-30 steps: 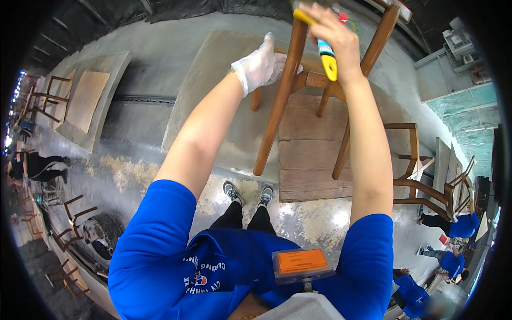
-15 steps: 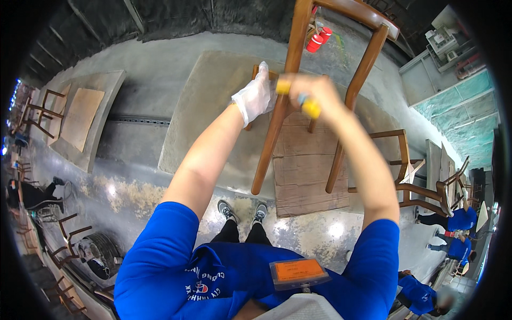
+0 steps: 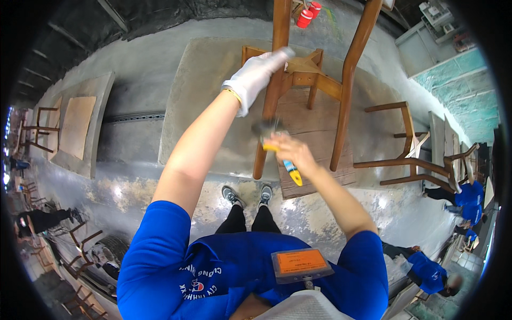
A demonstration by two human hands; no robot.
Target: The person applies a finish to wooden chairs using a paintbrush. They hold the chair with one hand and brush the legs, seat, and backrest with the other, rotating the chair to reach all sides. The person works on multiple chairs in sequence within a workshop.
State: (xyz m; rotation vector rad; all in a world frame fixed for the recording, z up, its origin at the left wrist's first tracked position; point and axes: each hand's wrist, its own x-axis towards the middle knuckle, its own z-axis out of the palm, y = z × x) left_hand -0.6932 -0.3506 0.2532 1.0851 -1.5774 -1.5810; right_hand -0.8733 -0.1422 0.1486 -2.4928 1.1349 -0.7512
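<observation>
A brown wooden chair frame (image 3: pixel 344 88) stands tilted in front of me, its long posts running toward me. My left hand (image 3: pixel 253 79), in a white glove, is at the frame's left post, gripping it, with the finger end reaching across the wood blurred. Bare, my right hand (image 3: pixel 292 152) is closed round a paintbrush (image 3: pixel 289 169) with a yellow and blue handle. The brush's dark bristles are blurred against the lower part of that same left post. Crosspieces and a corner brace show between the posts.
Brown cardboard (image 3: pixel 314 128) lies under the chair on a grey board (image 3: pixel 186 106). More chair frames stand at right (image 3: pixel 408 128) and far left (image 3: pixel 40 128). Red containers (image 3: pixel 305 19) are at the back. People in blue shirts (image 3: pixel 429 272) are at the right edge.
My right hand has brought the brush down the left post, toward me. My left hand has turned, its finger end now across the post. The view has shifted slightly.
</observation>
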